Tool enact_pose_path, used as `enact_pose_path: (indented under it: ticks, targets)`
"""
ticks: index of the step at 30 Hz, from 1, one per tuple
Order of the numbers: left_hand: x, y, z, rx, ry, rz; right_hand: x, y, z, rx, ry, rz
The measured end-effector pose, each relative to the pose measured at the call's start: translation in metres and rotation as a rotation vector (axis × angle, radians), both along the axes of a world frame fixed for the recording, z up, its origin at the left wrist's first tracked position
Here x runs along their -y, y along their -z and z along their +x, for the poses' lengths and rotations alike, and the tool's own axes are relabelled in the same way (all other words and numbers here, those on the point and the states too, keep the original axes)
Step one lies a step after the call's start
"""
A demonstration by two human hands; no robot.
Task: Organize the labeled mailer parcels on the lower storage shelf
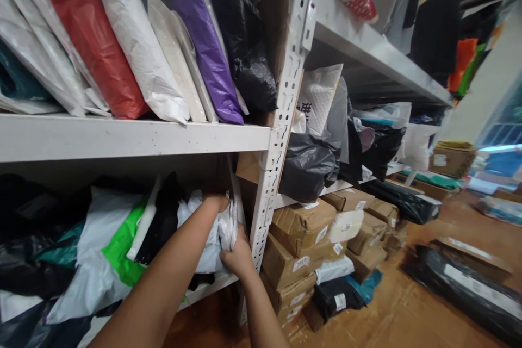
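Note:
On the lower shelf, at its right end, both my hands are around a white plastic mailer bag [227,227]. My left hand [218,203] grips it from above, its fingertips partly hidden by the plastic. From the right side my right hand [237,253] closes on the same bag, thumb toward me and the other fingers mostly out of sight. Pressed against it on the left is a pale crumpled mailer [207,255]. Farther left stand a black parcel [160,228], a bright green mailer [127,247] and a large pale grey mailer [92,250].
Just right of my hands rises a perforated white shelf post [271,174]. Overhead runs the upper shelf's edge [134,137], with a red mailer [92,38] and a purple mailer [206,38] leaning on it. Cardboard boxes [302,228] and a long black-wrapped parcel [465,288] occupy the floor at right.

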State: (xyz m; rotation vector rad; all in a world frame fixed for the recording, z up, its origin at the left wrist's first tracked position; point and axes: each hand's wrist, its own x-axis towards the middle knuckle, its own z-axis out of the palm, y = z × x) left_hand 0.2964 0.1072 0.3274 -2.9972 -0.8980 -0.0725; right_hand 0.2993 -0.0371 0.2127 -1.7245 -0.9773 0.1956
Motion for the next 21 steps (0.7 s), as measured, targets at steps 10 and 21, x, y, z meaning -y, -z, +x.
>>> enact_pose_path:
  ticks: [10, 21]
  targets:
    - [0.059, -0.019, -0.061, 0.336, -0.093, 0.193, 0.012, 0.016, -0.006, -0.002, -0.086, 0.190]
    - [0.106, 0.067, -0.217, 0.377, 0.355, 0.632, 0.016, 0.046, 0.000, 0.101, -0.141, 0.175]
